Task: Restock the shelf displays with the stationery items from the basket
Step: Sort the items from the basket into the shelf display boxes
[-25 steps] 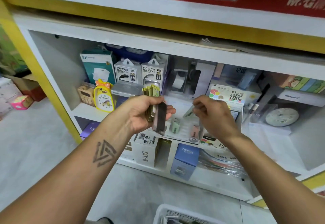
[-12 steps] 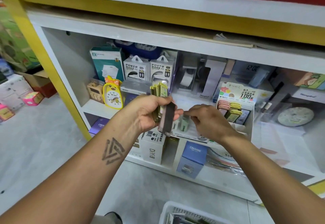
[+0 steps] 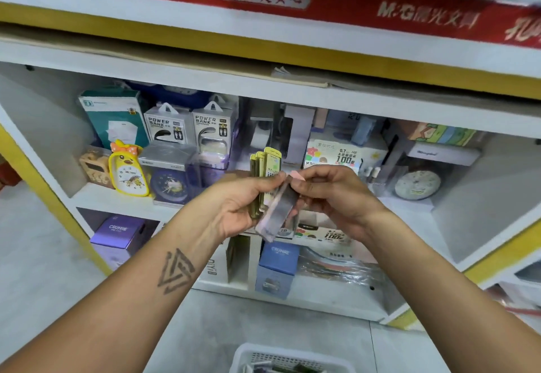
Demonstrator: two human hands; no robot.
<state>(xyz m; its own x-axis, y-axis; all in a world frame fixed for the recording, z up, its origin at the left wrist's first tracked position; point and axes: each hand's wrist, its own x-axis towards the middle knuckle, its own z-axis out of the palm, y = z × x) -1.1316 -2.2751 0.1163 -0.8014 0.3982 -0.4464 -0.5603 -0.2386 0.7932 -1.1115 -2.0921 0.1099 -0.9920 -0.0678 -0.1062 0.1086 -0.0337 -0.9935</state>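
My left hand [image 3: 244,201] grips a fanned stack of small flat lead-refill cases [image 3: 265,167], yellow-green ones standing upright. A pink-and-grey case [image 3: 276,214] slants down out of the stack, and my right hand [image 3: 330,194] pinches its upper end. Both hands meet in front of the white shelf. Behind them stands the cardboard display box for the 0.7 HB leads [image 3: 336,153]; its slots are hidden by my hands. The white basket [image 3: 248,356] shows at the bottom edge with a few items inside.
On the shelf [image 3: 117,200] stand a yellow duck clock [image 3: 127,172], two power bank boxes [image 3: 190,126], a teal box [image 3: 114,118] and a round clock [image 3: 417,185] at right. Purple and blue boxes [image 3: 276,267] fill the lower compartment. A yellow post [image 3: 38,194] borders the left.
My right hand has come back from the display box to the stack and now pinches the slanting pink-grey case. The view shifted slightly upward and left.
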